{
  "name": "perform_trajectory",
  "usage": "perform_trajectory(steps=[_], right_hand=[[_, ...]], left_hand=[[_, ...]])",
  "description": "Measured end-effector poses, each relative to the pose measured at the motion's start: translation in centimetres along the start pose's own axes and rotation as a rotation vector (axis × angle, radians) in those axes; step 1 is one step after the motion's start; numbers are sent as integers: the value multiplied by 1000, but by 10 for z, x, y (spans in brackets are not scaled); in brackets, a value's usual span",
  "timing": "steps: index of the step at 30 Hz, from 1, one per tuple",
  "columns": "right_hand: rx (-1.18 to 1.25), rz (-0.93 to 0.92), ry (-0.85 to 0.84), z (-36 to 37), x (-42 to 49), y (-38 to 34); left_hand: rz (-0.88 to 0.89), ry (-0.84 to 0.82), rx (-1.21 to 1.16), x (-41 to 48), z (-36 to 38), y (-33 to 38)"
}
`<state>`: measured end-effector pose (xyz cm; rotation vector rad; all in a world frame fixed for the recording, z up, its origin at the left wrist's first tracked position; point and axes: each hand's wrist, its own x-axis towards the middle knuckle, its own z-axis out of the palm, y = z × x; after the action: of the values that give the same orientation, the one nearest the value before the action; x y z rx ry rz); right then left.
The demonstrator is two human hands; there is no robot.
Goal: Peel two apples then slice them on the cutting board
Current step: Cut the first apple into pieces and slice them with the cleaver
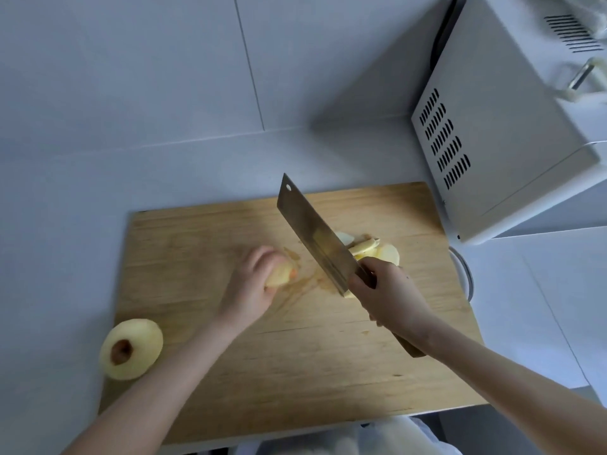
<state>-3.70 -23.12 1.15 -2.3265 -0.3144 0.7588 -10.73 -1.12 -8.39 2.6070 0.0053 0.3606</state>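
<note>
1. the cutting board (pixel 295 372) lay across the middle and lower part of the frame on the pale bench (pixel 65 224). its wood was stained with juice near the centre.
2. the left hand (pixel 249 284) sat at the centre of the board. its grip was curled over a peeled apple piece (pixel 279 274), with the fingers on top and the thumb at the near side.
3. the right hand (pixel 384 293), just right of centre, had its grip wrapped round the cleaver (pixel 315 234) where the handle meets the blade. the brown handle end stuck out past the wrist toward the lower right.
4. the blade slanted from that hand up toward the upper left, and its far corner, with a small hole, showed over the board's far edge. the blade stood just right of the apple piece and apart from it. i could not tell whether its edge touched the wood.
5. a heap of pale slices (pixel 374 249) lay on the board right of the blade, partly hidden behind it and just above the right hand.
6. a whole peeled apple (pixel 131 349) sat at the board's left edge in the lower left of the frame, its brown core hollow turned up toward the camera.
7. a white microwave (pixel 492 142) filled the upper right, its vent slots facing the board's far right corner. a pale round rim (pixel 464 274) showed just beside the board's right edge.
</note>
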Motion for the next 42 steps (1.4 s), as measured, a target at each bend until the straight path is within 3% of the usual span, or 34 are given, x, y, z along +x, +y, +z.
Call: perform_trajectory(steps=[3, 5, 10, 13, 18, 25, 33, 42], right_hand=[[-41, -29, 4, 9, 1, 2], [-87, -57, 1, 15, -1, 5], [-180, -97, -16, 31, -5, 13], [-250, -131, -13, 37, -8, 15], [-369, -131, 16, 37, -16, 24], [-332, -81, -98, 33, -9, 22], [-340, -47, -70, 32, -33, 15], [-447, -43, -93, 43, -30, 14]], left_hand=[[135, -182, 91, -27, 9, 3], [112, -239, 60, -41, 6, 2], [-279, -169, 30, -43, -5, 12], [-353, -184, -82, -36, -3, 20], [-216, -247, -123, -33, 3, 29], [-39, -295, -47, -36, 6, 33], [401, -242, 106, -29, 10, 26], [443, -253, 100, -25, 9, 25]])
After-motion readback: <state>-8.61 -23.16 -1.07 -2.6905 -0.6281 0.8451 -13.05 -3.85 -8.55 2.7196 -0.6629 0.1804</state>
